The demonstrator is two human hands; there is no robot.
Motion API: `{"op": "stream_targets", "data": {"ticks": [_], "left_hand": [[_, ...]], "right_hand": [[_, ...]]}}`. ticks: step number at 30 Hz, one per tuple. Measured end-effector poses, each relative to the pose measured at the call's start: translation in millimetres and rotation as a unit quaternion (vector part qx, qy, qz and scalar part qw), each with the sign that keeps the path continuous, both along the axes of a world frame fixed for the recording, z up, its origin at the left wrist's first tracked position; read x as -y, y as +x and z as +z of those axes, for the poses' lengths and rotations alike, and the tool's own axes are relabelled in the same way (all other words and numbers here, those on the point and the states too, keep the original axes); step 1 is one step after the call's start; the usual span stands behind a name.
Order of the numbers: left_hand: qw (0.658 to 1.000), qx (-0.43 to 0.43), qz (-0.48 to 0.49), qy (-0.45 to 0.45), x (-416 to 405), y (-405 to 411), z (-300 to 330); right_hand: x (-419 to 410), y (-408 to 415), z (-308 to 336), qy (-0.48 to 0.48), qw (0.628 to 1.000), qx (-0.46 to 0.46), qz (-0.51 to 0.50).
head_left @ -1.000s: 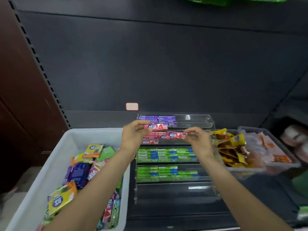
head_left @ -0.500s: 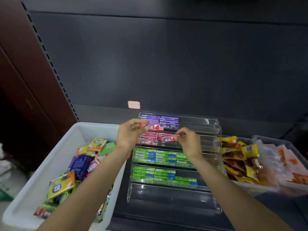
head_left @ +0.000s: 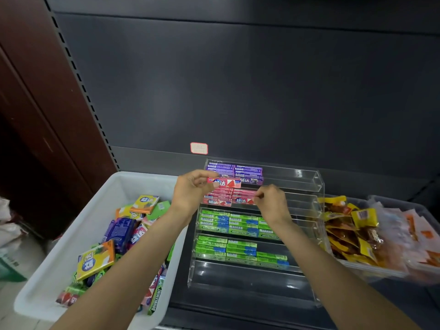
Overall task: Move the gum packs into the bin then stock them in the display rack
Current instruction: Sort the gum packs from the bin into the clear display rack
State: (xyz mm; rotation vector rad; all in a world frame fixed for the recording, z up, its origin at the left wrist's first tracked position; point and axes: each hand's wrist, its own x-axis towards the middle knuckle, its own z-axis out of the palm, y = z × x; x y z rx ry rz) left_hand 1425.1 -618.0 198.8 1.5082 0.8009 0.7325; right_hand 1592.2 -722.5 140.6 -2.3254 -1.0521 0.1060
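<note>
Bin (head_left: 71,234): white, at left, gum packs loose inside.
Left hand (head_left: 190,194): pinches a pink pack (head_left: 225,182), long axis left-right, over the rack's pink row.
Right hand (head_left: 271,202): fingertips pinch a shelved pink pack (head_left: 242,200).
Rack (head_left: 309,186): clear, tiered.
Risk: a crooked drop could topple the stacked row.

Both arms reach forward; left hand (head_left: 194,190) and right hand (head_left: 271,201) pinch with curled fingers.

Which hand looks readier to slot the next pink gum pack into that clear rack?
The left hand, probably. It already pinches a pink gum pack just above the pink row of the clear rack. The right hand carries no spare pack; its fingertips are at a pack in that row.
</note>
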Motion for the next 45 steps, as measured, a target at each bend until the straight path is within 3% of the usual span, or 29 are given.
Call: {"op": "stream_targets", "data": {"ticks": [4,7,10,13,15,17,19,22,25,35,45], "left_hand": [[1.000,-0.013,-0.011,0.005,0,4,-5],[0.999,-0.016,-0.025,0.019,2,10,-5],[0.998,-0.011,-0.061,0.027,6,21,-6],[0.996,-0.021,-0.084,0.038,6,28,-9],[0.984,-0.095,-0.075,0.132,-1,26,-13],[0.929,-0.213,-0.083,0.291,-9,18,-22],[0.866,-0.292,-0.132,0.384,-10,11,-29],[0.784,-0.368,-0.194,0.461,-9,8,-39],[0.748,-0.390,-0.217,0.491,-10,9,-44],[0.712,-0.416,-0.216,0.522,-10,18,-42],[0.715,-0.421,-0.211,0.516,-10,22,-44]], "right_hand": [[10,-5,14,-0.011,0.999,0.011,0.035],[15,-10,30,0.110,0.988,-0.090,0.059],[17,-14,39,0.147,0.970,-0.164,0.102],[19,-11,38,0.146,0.974,-0.139,0.100],[23,-7,35,0.151,0.979,-0.115,0.069],[29,-2,30,0.144,0.984,-0.093,0.043],[32,2,25,0.115,0.991,-0.067,0.032],[30,2,18,0.068,0.996,-0.040,0.034],[27,0,16,0.036,0.998,-0.024,0.047],[26,8,14,0.027,0.998,-0.020,0.045],[23,0,13,0.002,0.999,0.011,0.044]]}}
